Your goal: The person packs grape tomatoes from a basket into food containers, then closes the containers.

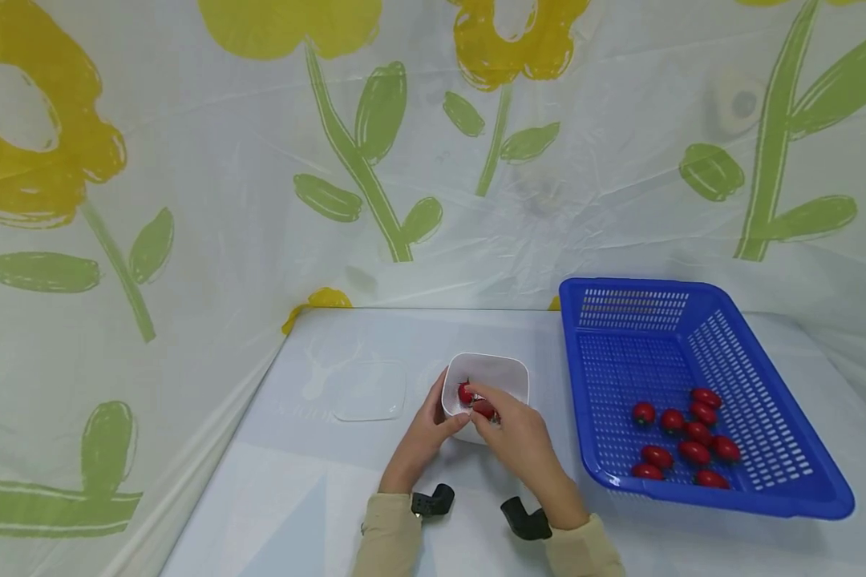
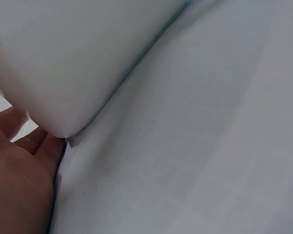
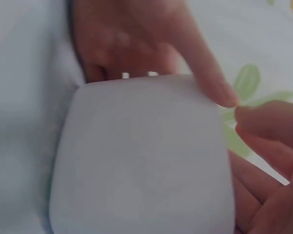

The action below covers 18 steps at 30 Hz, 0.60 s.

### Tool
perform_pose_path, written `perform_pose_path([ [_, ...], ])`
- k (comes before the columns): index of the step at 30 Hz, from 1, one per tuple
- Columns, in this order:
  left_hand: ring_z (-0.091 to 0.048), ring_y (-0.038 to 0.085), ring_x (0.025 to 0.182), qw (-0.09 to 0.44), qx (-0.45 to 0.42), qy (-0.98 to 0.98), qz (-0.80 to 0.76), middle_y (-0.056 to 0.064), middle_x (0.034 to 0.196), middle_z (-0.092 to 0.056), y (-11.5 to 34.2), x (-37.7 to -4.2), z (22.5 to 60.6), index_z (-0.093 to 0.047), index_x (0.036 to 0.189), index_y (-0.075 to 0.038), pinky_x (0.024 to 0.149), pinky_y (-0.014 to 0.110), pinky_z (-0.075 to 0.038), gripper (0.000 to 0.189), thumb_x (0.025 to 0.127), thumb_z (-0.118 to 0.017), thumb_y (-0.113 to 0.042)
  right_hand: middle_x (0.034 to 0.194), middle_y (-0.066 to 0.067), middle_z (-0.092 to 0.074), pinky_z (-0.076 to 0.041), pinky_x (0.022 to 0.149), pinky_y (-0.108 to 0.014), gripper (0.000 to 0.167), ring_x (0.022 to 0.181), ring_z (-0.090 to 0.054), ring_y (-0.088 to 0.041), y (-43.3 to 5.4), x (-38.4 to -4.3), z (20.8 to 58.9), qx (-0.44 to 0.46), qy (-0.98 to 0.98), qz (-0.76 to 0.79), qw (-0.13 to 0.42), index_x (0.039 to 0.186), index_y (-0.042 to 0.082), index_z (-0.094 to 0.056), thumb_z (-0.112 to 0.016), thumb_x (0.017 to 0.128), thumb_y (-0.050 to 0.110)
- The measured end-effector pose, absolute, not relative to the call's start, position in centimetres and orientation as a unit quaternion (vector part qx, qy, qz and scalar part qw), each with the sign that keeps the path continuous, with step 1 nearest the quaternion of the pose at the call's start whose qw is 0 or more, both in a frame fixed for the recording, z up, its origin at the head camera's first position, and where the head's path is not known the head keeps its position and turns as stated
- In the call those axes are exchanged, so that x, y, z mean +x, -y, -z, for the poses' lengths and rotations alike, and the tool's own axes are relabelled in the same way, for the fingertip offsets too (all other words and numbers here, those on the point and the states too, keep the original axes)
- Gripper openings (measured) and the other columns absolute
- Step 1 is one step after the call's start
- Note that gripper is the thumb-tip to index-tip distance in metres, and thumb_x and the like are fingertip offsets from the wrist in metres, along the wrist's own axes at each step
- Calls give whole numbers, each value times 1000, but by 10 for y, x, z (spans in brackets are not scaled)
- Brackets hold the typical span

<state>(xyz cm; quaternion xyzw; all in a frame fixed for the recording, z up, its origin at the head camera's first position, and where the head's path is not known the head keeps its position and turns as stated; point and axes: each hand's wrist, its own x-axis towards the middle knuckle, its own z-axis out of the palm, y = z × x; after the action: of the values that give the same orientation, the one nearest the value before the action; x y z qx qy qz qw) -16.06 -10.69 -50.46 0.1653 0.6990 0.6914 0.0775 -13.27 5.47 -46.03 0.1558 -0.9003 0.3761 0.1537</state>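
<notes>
A white square plastic container (image 1: 496, 367) stands on the table, its mouth upward. My left hand (image 1: 427, 425) holds it by the left side, thumb at the near rim and fingers along the wall. From the right, my right hand (image 1: 520, 437) reaches over the rim, and its thumb and forefinger pinch a cherry tomato (image 1: 484, 408), partly hidden by the fingers. Another cherry tomato (image 1: 465, 393) shows inside the container, near its left wall. Both wrist views show the container's outer wall (image 2: 88, 53), which hides what is inside.
Right of the container sits a blue perforated basket (image 1: 572, 377) with several cherry tomatoes (image 1: 695, 452) in its near part. A clear flat lid (image 1: 370, 391) lies left of the container. Behind the table hangs a flower-printed sheet (image 1: 491, 240).
</notes>
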Motion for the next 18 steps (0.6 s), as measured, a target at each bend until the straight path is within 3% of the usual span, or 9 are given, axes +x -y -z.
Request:
perform_pose_path([
  [5,-29,26,128,83,170,-691,-697,3,144,-23,108,-162,506,-14,144,-23,99,42,-31,74,86,-59,-18,100,1,-62,-47,59,-23,33,77,-55,-10,-60,-133,455,126,866,-476,90,116,20,-60,-63,83,17],
  [13,-28,24,128,80,161,-696,-695,-3,142,-27,107,-161,505,-17,143,-26,100,43,-31,72,86,-58,-16,108,5,-58,-52,71,-28,32,89,-59,-11,-63,-131,450,119,842,-517,98,118,22,-57,-60,86,18],
  [18,-28,26,128,75,163,-701,-690,-1,142,-27,107,-162,505,-17,143,-25,100,44,-30,74,84,-61,-26,111,7,-57,-51,72,-26,30,91,-59,-10,-67,-129,445,132,827,-537,103,118,22,-57,-57,88,22],
])
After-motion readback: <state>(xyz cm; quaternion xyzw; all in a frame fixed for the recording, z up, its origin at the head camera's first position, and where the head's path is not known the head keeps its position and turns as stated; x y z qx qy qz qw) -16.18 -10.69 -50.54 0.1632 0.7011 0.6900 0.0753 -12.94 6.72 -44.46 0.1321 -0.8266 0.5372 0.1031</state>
